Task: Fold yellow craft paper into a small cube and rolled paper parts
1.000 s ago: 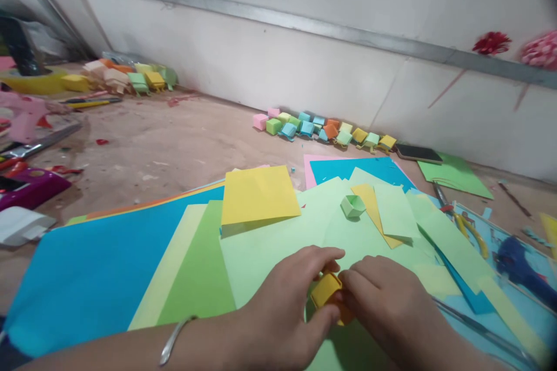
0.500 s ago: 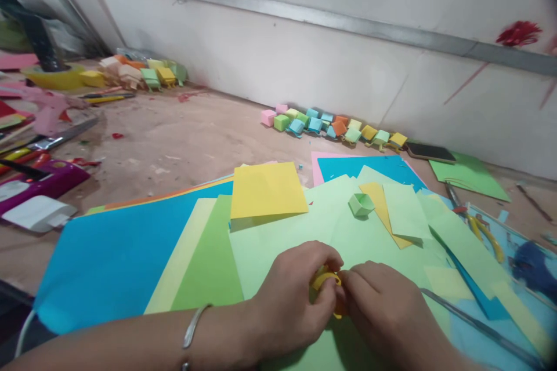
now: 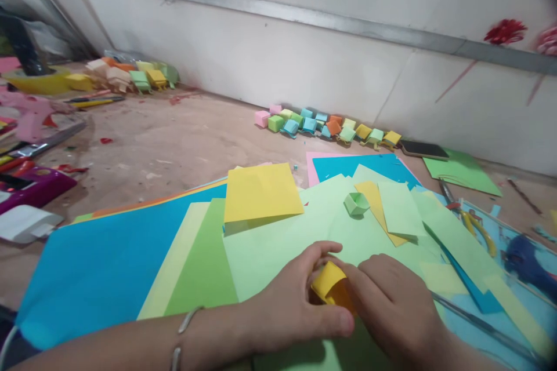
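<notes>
At the near side, above pale green paper [image 3: 270,261], the left hand [image 3: 322,295] is loosely curled and half open, holding a folded yellow paper piece [image 3: 328,282], thumb stretched out. The right hand [image 3: 395,301] is bent in against the piece's right side — fingertips hidden, grip cannot be told. Beyond: yellow sheet [image 3: 263,192], left; small green paper box [image 3: 356,205], right. Farther, along the wall [image 3: 278,64] — a cluster of coloured paper blocks [image 3: 310,125], dark phone [image 3: 424,149] beside its right end.
</notes>
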Action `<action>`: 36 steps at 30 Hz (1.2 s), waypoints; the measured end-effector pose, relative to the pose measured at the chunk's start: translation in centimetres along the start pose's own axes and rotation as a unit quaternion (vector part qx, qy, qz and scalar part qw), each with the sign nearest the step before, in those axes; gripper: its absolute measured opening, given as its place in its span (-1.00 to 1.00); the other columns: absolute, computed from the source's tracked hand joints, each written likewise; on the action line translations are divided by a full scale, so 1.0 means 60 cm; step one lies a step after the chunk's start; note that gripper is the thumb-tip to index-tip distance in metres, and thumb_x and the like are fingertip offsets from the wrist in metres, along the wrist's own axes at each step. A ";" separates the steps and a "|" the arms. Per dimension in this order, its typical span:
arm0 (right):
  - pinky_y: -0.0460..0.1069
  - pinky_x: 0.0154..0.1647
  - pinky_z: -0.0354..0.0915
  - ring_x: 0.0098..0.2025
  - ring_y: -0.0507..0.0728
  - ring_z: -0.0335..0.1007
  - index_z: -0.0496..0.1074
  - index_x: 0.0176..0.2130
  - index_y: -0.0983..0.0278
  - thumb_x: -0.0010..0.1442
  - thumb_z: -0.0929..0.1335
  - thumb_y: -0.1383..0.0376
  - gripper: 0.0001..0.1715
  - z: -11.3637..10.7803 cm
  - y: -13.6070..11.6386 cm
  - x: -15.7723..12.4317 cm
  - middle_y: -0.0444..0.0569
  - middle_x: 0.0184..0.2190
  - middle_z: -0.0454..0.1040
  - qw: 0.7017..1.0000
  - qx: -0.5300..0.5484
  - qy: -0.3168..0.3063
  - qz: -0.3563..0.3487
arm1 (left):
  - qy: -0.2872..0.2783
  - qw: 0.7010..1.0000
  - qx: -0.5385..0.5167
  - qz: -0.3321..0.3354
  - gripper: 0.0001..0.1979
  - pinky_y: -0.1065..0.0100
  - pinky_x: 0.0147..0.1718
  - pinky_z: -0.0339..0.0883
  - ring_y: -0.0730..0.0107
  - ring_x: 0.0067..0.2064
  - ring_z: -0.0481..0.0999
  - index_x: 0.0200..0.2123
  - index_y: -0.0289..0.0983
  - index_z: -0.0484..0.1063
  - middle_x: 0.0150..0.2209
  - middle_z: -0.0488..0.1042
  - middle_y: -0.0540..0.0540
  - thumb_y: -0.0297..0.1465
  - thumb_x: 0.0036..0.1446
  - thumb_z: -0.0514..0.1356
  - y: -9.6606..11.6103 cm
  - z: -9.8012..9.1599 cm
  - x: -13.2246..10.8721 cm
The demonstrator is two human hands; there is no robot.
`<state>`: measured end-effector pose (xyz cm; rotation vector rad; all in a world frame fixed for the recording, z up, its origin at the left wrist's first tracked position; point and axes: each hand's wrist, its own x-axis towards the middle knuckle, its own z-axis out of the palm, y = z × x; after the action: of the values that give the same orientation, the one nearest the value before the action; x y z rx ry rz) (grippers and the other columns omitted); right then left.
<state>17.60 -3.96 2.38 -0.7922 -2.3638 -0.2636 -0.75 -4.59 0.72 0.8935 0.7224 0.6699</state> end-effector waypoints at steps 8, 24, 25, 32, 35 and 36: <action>-0.04 -0.56 -0.10 -0.66 0.01 0.13 0.41 -0.52 0.26 0.14 0.19 0.49 -0.67 0.010 0.011 -0.003 -0.16 -0.72 0.32 0.994 0.006 -0.078 0.080 | -0.094 0.991 -0.092 -0.014 -0.30 0.38 -0.26 0.28 0.38 -0.24 0.41 -0.03 -0.31 0.36 -0.23 0.41 -0.10 -0.19 -0.22 0.50 -0.024 -0.001 0.018; -0.12 -0.56 0.06 -0.60 0.02 0.38 0.51 -0.33 0.23 0.14 0.22 0.42 -0.71 -0.003 0.027 0.005 -0.15 -0.60 0.51 0.974 0.053 -0.177 0.133 | -0.014 0.973 -0.224 -0.057 -0.47 0.19 -0.19 0.41 0.22 -0.20 0.54 0.06 -0.37 0.40 -0.13 0.50 -0.28 -0.15 0.12 0.31 -0.014 0.007 0.012; -0.12 -0.60 0.00 -0.64 0.02 0.33 0.48 -0.43 0.24 0.14 0.23 0.40 -0.74 -0.004 0.030 0.003 -0.14 -0.64 0.47 0.972 0.030 -0.192 0.135 | -0.008 0.971 -0.230 -0.060 -0.43 0.17 -0.19 0.40 0.20 -0.21 0.55 0.10 -0.35 0.35 -0.12 0.51 -0.29 -0.16 0.11 0.31 -0.018 0.004 0.013; -0.06 -0.60 -0.28 -0.72 -0.04 -0.05 0.31 -0.72 0.27 -0.03 0.31 0.40 -0.71 0.000 0.037 -0.011 -0.15 -0.80 0.30 0.947 -0.025 -0.279 0.160 | -0.014 0.976 -0.206 -0.076 -0.34 0.15 -0.19 0.38 0.17 -0.25 0.59 0.19 -0.36 0.23 -0.17 0.54 -0.30 -0.16 0.13 0.30 -0.034 -0.001 0.017; -0.08 -0.60 -0.25 -0.67 -0.06 -0.17 0.29 -0.74 0.29 -0.06 0.32 0.41 -0.71 0.001 0.035 -0.004 -0.20 -0.80 0.24 0.924 0.054 -0.316 0.207 | -0.034 0.976 -0.203 -0.077 -0.34 0.18 -0.22 0.39 0.19 -0.23 0.55 0.12 -0.38 0.33 -0.14 0.51 -0.31 -0.11 0.05 0.34 -0.032 0.002 0.018; -0.09 -0.60 -0.24 -0.67 -0.07 -0.19 0.28 -0.74 0.30 -0.07 0.32 0.42 -0.71 0.000 0.034 -0.001 -0.21 -0.80 0.21 0.915 0.079 -0.327 0.221 | -0.038 0.976 -0.200 -0.080 -0.33 0.19 -0.23 0.39 0.21 -0.25 0.55 0.11 -0.38 0.34 -0.13 0.51 -0.31 -0.10 0.04 0.35 -0.031 0.003 0.019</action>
<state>18.85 -2.32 2.32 -1.4748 -2.6478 0.4496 0.45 -4.66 -1.11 0.4835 0.5564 0.6062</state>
